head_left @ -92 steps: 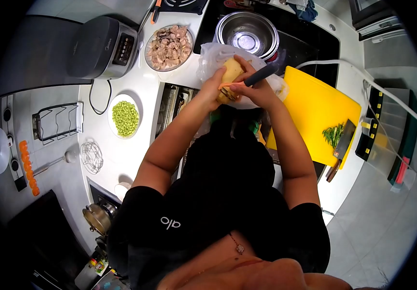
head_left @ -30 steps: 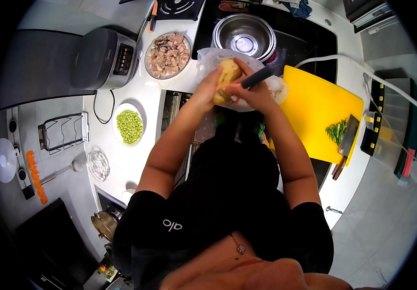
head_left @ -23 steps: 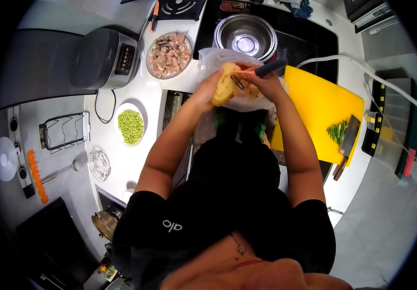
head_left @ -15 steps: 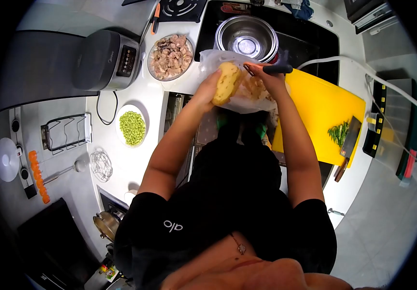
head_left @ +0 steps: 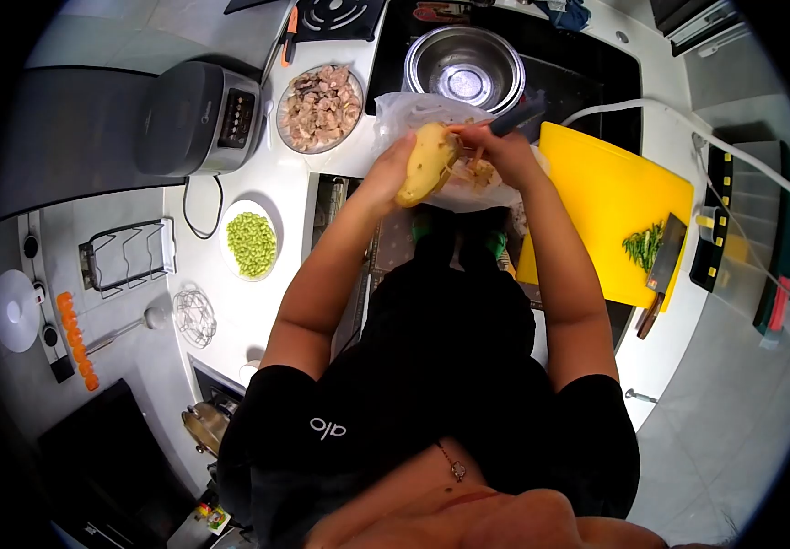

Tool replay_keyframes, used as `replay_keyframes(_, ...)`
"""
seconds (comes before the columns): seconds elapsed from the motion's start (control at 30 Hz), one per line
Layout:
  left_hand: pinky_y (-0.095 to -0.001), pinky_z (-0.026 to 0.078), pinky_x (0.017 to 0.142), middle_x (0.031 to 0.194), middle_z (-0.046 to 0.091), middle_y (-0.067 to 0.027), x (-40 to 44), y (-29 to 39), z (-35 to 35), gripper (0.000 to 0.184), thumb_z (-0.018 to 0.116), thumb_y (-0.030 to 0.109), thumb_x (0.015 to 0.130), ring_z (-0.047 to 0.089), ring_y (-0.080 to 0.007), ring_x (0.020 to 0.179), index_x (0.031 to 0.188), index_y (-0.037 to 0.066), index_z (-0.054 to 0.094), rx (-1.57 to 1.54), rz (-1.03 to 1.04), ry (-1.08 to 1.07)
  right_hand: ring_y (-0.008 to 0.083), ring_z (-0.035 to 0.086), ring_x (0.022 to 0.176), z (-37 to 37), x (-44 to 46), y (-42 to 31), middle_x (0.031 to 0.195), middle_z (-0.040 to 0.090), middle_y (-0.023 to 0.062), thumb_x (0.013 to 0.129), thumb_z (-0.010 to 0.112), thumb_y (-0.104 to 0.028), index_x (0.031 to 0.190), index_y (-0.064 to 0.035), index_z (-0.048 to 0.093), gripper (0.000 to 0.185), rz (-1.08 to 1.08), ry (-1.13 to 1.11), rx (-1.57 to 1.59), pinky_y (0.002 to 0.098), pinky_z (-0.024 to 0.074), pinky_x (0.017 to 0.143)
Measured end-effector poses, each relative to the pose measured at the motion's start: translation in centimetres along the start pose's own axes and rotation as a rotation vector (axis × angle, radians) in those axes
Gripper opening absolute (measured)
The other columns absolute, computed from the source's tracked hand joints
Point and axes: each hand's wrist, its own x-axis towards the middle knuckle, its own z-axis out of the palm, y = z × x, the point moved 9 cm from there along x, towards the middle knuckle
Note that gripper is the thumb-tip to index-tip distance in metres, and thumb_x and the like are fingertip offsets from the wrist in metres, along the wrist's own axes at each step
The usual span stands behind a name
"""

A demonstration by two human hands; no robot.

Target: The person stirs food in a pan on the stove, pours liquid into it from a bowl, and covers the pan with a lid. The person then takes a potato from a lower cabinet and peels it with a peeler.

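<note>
My left hand (head_left: 387, 174) is wrapped round a large, mostly peeled potato (head_left: 426, 165), which it holds tilted over a white plastic bag (head_left: 399, 112). My right hand (head_left: 509, 157) grips a peeler (head_left: 517, 117) by its dark handle, close to the potato's right side. The peeler's head is partly hidden by my fingers. Peelings (head_left: 482, 174) lie in the open bag below my right hand. A steel bowl (head_left: 465, 71) stands just beyond the bag.
A yellow cutting board (head_left: 587, 210) at the right bears chopped greens (head_left: 644, 245) and a cleaver (head_left: 666, 253). To the left are a plate of cut meat (head_left: 322, 107), a bowl of green beans (head_left: 250, 244), a grey appliance (head_left: 198, 116) and a wire rack (head_left: 194, 317).
Since half a second ago my right hand has brought the peeler back left to the potato. Earlier the peeler crossed the potato, then moved away to the right. The potato's lower end has tipped slightly left.
</note>
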Motion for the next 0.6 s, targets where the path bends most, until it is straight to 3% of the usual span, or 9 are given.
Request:
replay_keyframes(0.03,-0.0308,0.052,0.065,0.103,0.057,-0.0149,-0.1,-0.1,0.2,0.045,0.03,0.036,0.094,0.061,-0.0218,0.082,0.123,0.003,0.039,-0.016,-0.015,-0.025,0.0101,0.057,0.072,-0.4,-0.2,0.4,0.08,0.062,0.0044,0.076,0.067,-0.018,0.09,-0.0005,0.066,0.022,0.041,0.012,0.168,0.0203,0.0451,0.065)
replay_keyframes(0.13,-0.0314,0.052,0.063,0.1,0.059,-0.013,-0.2,-0.7,-0.1,0.045,0.031,0.037,0.094,0.062,-0.0208,0.08,0.123,0.004,0.041,-0.027,-0.075,-0.016,0.0098,0.057,0.07,-1.7,-0.5,1.6,0.084,0.063,0.0048,0.075,0.069,-0.019,0.091,-0.0008,0.065,0.025,0.061,0.161,0.177,0.021,0.0455,0.063)
replay_keyframes(0.23,-0.0323,0.052,0.063,0.102,0.058,-0.0117,-0.1,-0.7,-0.4,0.046,0.033,0.04,0.093,0.061,-0.0194,0.082,0.123,0.005,0.042,-0.056,-0.059,-0.006,0.011,0.058,0.067,-2.5,-0.5,0.3,0.085,0.063,0.0043,0.075,0.069,-0.02,0.087,-0.0001,0.065,0.024,-0.046,0.233,-0.026,0.021,0.0461,0.061)
replay_keyframes(0.33,-0.0324,0.051,0.065,0.103,0.058,-0.0104,-0.1,-0.5,-0.2,0.048,0.038,0.042,0.092,0.06,-0.0187,0.086,0.123,0.006,0.042,-0.126,-0.041,-0.001,0.0165,0.059,0.085,-1.4,-0.6,0.1,0.099,0.062,0.0089,0.075,0.068,-0.02,0.083,0.0009,0.065,0.023,-0.197,0.157,-0.278,0.0256,0.0464,0.075)
replay_keyframes(0.43,-0.0341,0.049,0.071,0.107,0.056,-0.0094,0.6,-0.8,-0.5,0.049,0.044,0.045,0.088,0.058,-0.0189,0.092,0.122,0.01,0.044,-0.169,-0.03,0.016,0.0219,0.052,0.106,0.0,-1.9,-1.7,0.116,0.054,0.0134,0.076,0.067,-0.019,0.084,0.0009,0.065,0.022,-0.273,0.111,-0.154,0.0306,0.039,0.091)
replay_keyframes(0.53,-0.035,0.05,0.071,0.109,0.055,-0.0104,0.9,-0.5,-0.3,0.048,0.046,0.042,0.088,0.057,-0.0203,0.093,0.122,0.008,0.044,-0.197,0.003,-0.016,0.0238,0.042,0.118,0.4,-1.7,-0.9,0.125,0.048,0.0151,0.075,0.067,-0.018,0.086,-0.0003,0.066,0.021,-0.2,0.07,-0.075,0.0324,0.0302,0.099)
replay_keyframes(0.6,-0.0356,0.05,0.071,0.106,0.056,-0.0108,1.4,-0.7,-0.2,0.048,0.046,0.042,0.088,0.058,-0.0209,0.09,0.121,0.007,0.044,-0.185,0.027,-0.013,0.0205,0.046,0.113,1.1,-1.4,-0.5,0.124,0.048,0.0137,0.076,0.067,-0.024,0.089,-0.0009,0.066,0.027,-0.205,0.016,-0.044,0.0294,0.0348,0.094)
